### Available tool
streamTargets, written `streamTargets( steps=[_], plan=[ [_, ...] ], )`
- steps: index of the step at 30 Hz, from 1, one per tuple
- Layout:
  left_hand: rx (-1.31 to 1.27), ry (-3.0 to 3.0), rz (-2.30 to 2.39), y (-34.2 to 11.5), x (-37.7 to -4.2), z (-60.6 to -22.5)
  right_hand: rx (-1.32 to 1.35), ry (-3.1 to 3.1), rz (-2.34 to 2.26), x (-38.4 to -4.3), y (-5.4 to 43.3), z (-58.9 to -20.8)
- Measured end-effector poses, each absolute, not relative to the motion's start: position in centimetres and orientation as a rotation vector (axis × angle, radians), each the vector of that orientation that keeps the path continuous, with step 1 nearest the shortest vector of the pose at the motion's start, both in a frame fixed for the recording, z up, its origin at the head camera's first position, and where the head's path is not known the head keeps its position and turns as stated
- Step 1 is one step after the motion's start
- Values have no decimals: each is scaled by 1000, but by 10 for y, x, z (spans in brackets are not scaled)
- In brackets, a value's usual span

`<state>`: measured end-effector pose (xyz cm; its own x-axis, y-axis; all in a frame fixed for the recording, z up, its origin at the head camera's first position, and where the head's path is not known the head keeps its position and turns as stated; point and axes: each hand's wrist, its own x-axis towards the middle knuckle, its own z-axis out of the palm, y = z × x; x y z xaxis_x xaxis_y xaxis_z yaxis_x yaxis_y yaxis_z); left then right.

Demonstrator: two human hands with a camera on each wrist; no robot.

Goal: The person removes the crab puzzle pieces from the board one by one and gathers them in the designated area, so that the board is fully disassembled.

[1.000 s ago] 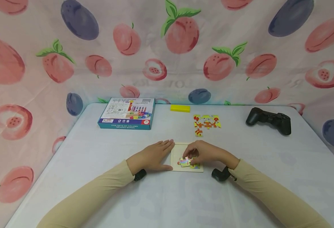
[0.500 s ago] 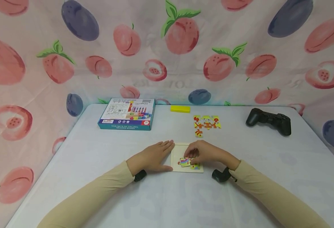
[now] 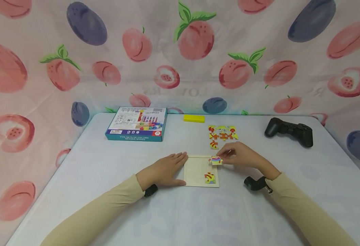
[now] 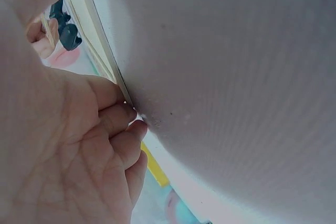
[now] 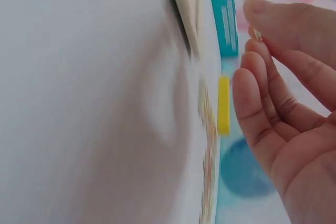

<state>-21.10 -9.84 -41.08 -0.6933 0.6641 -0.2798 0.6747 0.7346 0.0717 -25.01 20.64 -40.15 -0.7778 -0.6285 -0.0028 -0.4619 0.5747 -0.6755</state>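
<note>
My right hand (image 3: pixel 239 155) pinches a colourful puzzle piece (image 3: pixel 216 160) between thumb and fingers, over the upper right corner of a pale wooden puzzle tray (image 3: pixel 193 174). In the right wrist view the thin edge of that puzzle piece (image 5: pixel 256 31) shows between thumb and index finger. My left hand (image 3: pixel 164 169) lies with straight fingers along the left edge of the tray; the left wrist view has its fingertips (image 4: pixel 123 111) right at the tray's side (image 4: pixel 102 40). Another puzzle piece (image 3: pixel 210 178), yellow and red, lies in the tray's lower right corner.
Behind the tray several joined puzzle pieces (image 3: pixel 224 133) lie on the white table (image 3: pixel 137 212). A yellow block (image 3: pixel 193 118) and a flat teal and white box (image 3: pixel 137 123) stand farther back. A black game controller (image 3: pixel 288 132) lies at the right.
My right hand has lifted the rainbow-striped puzzle piece from the tray's lower middle and carried it up and right. The piece in the lower right corner now shows fully. My left hand stays put.
</note>
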Motion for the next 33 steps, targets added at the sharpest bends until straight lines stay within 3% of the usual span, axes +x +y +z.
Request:
streamTargets(
  steps=[8, 17, 33],
  plan=[
    [1061, 2650, -58, -100, -211, -412, -823, 2669, -1030, -278, 237, -404],
    [1056, 2648, -64, -100, -211, -415, -796, 2670, -967, -301, 240, -410],
    [1085, 2656, -49, -100, -211, -412, -687, 2641, -907, -313, 239, -413]
  ],
)
